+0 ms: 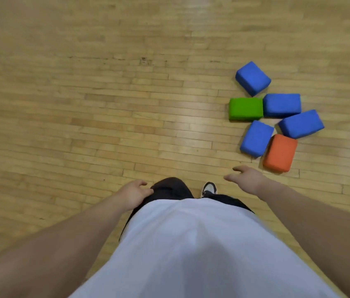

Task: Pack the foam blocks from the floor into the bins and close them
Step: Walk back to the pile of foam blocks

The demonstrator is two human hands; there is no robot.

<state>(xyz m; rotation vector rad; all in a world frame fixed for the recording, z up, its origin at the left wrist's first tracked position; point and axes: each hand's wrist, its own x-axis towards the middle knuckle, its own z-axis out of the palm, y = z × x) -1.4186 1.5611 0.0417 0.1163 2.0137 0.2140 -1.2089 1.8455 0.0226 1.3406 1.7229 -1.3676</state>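
Six foam blocks (277, 108) were seen bunched up on the wood floor (105, 93), over on the R side. A green block (246, 108) was laid flat w/ its end touching the middle blue block (286, 103). The top blue block (253, 78) was set just above those two, turned at a slant, w/ one corner by the spot where they met. The right blue block (301, 124) was turned at a slant too & was pushed up close to the middle one. The low blue block (256, 138) was laid under the green one, side by side w/ the orange block (280, 152), & the two looked to be touching. The R hand (247, 179) was held out near the orange block but not on it; its fingers were loose & spread a bit, & nothing was held in it. The L hand (134, 193) was seen by the knee of the dark pants (172, 188), fingers bent softly, fingertips touching the cloth, & nothing was held there either. A white shirt (180, 244) was seen at the bottom, & the tip of a black & white shoe (209, 188) was seen between the hands.
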